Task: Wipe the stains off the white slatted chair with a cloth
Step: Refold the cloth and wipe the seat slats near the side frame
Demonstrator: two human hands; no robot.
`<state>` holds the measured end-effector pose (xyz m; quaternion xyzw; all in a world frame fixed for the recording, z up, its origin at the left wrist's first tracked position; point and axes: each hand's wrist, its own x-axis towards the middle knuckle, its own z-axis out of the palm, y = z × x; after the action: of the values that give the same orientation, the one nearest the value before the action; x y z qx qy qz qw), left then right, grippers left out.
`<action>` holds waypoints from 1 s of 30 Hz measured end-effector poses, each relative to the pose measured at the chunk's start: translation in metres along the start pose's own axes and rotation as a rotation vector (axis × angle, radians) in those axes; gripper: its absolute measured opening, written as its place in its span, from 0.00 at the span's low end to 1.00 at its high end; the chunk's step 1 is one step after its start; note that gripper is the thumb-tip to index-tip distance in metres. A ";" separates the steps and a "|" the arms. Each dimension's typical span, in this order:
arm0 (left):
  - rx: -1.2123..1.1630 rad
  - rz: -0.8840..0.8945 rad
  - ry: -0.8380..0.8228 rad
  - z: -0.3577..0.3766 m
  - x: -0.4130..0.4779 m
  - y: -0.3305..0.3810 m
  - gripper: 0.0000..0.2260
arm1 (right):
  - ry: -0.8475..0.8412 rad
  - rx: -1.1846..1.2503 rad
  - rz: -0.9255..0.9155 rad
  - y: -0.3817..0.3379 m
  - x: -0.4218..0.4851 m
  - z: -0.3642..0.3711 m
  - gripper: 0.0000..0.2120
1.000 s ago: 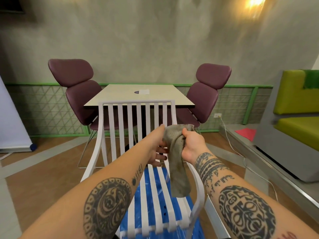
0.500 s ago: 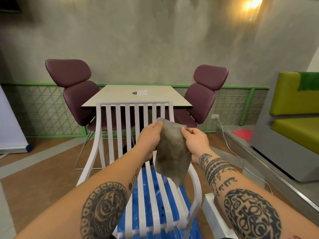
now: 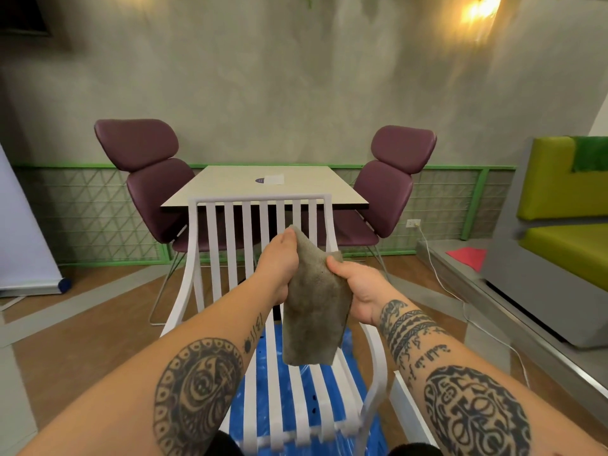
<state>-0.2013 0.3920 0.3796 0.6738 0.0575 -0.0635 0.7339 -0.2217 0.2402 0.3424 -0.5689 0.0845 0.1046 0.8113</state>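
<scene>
**Cloth spread, wipe not yet begun**

Left hand [image 3: 279, 258] and right hand [image 3: 357, 284] each pinch an upper corner of the grey cloth [image 3: 312, 314], which hangs open above the white slatted chair [image 3: 210, 232], not touching it. Blue sheet [image 3: 286, 390] lies under the seat slats. Judgement: fold the cloth into a firm pad, press flat, stroke along each slat, not across. Stains too small to locate.

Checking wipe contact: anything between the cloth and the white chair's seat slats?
Nothing solid. In the head view the cloth hangs from the left hand and right hand, its lower edge in air above the white chair slats.
</scene>
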 end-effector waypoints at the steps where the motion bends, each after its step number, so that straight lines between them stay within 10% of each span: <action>1: -0.004 -0.042 -0.004 -0.002 -0.002 -0.001 0.22 | 0.038 0.002 -0.015 -0.002 0.000 0.002 0.17; 9: 0.120 -0.114 -0.141 -0.022 -0.015 -0.020 0.36 | 0.180 0.005 -0.050 0.002 0.028 -0.010 0.34; 16: 0.317 0.040 -0.082 -0.057 -0.012 -0.016 0.28 | -0.223 -0.393 -0.059 0.010 0.038 -0.001 0.29; 22: 0.728 0.158 0.133 -0.120 -0.004 -0.028 0.10 | -0.169 -0.884 -0.236 0.030 0.049 0.052 0.10; 30: 0.527 0.172 0.296 -0.192 0.023 -0.049 0.13 | -0.150 -0.498 -0.150 0.074 0.087 0.138 0.12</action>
<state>-0.1865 0.5793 0.3116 0.8451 0.0878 0.0849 0.5205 -0.1554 0.4008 0.2994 -0.7464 -0.0465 0.1033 0.6558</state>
